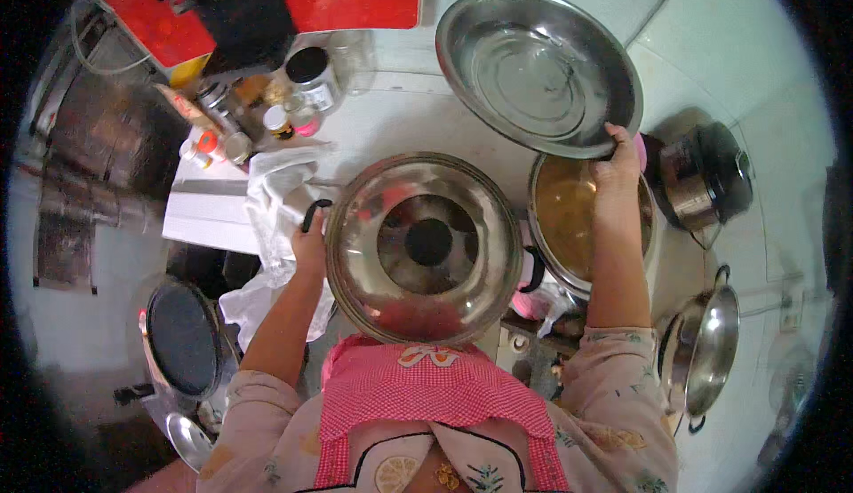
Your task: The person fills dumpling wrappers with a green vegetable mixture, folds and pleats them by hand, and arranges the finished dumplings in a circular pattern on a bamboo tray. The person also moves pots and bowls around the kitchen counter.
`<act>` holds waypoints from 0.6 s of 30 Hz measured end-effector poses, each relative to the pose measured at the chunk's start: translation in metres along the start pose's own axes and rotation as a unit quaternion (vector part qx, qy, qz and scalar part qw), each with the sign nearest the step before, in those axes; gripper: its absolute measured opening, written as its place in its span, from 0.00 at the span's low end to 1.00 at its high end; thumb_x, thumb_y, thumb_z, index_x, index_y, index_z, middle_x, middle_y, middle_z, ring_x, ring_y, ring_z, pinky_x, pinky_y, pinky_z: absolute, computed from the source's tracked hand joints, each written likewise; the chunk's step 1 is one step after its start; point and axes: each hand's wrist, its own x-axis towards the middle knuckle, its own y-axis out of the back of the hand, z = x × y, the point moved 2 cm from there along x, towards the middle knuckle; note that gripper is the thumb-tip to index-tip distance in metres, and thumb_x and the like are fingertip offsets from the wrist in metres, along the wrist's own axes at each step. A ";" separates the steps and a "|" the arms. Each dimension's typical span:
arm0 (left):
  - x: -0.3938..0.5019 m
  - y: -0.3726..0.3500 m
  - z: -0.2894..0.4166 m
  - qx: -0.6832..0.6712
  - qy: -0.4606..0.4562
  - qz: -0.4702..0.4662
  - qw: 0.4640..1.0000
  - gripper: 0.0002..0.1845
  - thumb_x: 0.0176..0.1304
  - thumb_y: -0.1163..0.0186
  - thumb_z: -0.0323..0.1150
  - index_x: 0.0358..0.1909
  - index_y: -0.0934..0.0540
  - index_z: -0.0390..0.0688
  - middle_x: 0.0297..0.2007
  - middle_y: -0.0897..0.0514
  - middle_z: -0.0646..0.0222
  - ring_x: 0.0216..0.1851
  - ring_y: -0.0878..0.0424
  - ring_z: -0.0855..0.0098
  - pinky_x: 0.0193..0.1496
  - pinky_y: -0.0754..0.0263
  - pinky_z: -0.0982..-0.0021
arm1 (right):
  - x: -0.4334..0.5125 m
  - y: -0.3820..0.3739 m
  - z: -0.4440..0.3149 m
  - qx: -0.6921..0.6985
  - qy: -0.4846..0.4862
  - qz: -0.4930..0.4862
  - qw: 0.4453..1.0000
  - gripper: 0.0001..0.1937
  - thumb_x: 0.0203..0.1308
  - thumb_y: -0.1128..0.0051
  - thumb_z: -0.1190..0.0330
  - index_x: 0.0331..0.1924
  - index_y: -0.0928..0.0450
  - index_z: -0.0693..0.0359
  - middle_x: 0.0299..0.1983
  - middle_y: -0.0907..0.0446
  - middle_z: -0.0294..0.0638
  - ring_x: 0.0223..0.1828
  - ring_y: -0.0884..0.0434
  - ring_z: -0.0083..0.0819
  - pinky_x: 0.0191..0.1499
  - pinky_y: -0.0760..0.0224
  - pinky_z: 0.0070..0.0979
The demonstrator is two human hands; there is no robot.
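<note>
A wide stainless-steel pot with a domed metal and glass lid (426, 246) is in front of my body. My left hand (310, 243) grips its black side handle (315, 214). My right hand (620, 153) holds the near right rim of a large metal basin (540, 73), tilted above the counter, with what looks like a little clear water in it. Under my right forearm stands an open metal pot (566, 220) holding brownish liquid or a brownish bottom; which one I cannot tell.
Jars and small bottles crowd the counter (400, 113) at the back left, near a white cloth or plastic bag (273, 206). A lidded black-topped pot (700, 173) is on the right, with a two-handled metal pan (713, 353) nearer. A dark round pan (183, 336) lies lower left.
</note>
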 end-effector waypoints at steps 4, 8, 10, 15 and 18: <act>0.071 -0.001 -0.023 0.011 -0.055 -0.006 0.998 0.31 0.52 0.37 0.54 0.42 0.24 0.33 0.35 0.22 0.67 0.34 0.26 0.70 0.38 0.30 0.70 | -0.007 0.061 -0.055 0.015 0.021 0.019 0.999 0.14 0.46 0.44 0.71 0.40 0.27 0.62 0.42 0.23 0.42 0.43 0.26 0.40 0.50 0.30 0.38; 0.112 -0.008 0.004 0.286 -0.038 0.051 0.956 0.42 0.47 0.41 0.65 0.45 0.24 0.31 0.39 0.21 0.61 0.38 0.24 0.64 0.43 0.29 0.67 | -0.063 0.100 -0.104 0.057 0.094 0.095 0.989 0.13 0.51 0.47 0.75 0.43 0.26 0.64 0.46 0.23 0.43 0.47 0.24 0.39 0.55 0.33 0.36; 0.138 -0.014 0.005 0.307 -0.016 0.005 0.951 0.44 0.46 0.42 0.67 0.48 0.25 0.31 0.42 0.21 0.59 0.40 0.23 0.63 0.44 0.29 0.65 | -0.077 0.134 -0.128 0.050 0.125 0.133 0.982 0.11 0.51 0.46 0.75 0.41 0.26 0.64 0.44 0.22 0.42 0.45 0.23 0.37 0.53 0.31 0.34; 0.190 -0.067 -0.021 0.131 0.027 -0.206 0.969 0.40 0.53 0.42 0.59 0.55 0.31 0.34 0.48 0.23 0.61 0.43 0.23 0.64 0.46 0.28 0.64 | -0.156 0.230 -0.209 0.081 0.246 0.244 0.935 0.08 0.52 0.48 0.72 0.37 0.26 0.64 0.38 0.21 0.44 0.39 0.23 0.38 0.47 0.28 0.34; 0.297 -0.033 0.008 0.202 -0.435 -0.179 0.859 0.25 0.63 0.48 0.49 0.51 0.26 0.38 0.45 0.21 0.59 0.39 0.23 0.64 0.44 0.28 0.63 | -0.185 0.258 -0.246 0.103 0.273 0.282 0.914 0.07 0.52 0.48 0.73 0.36 0.27 0.64 0.37 0.21 0.43 0.40 0.23 0.39 0.49 0.29 0.37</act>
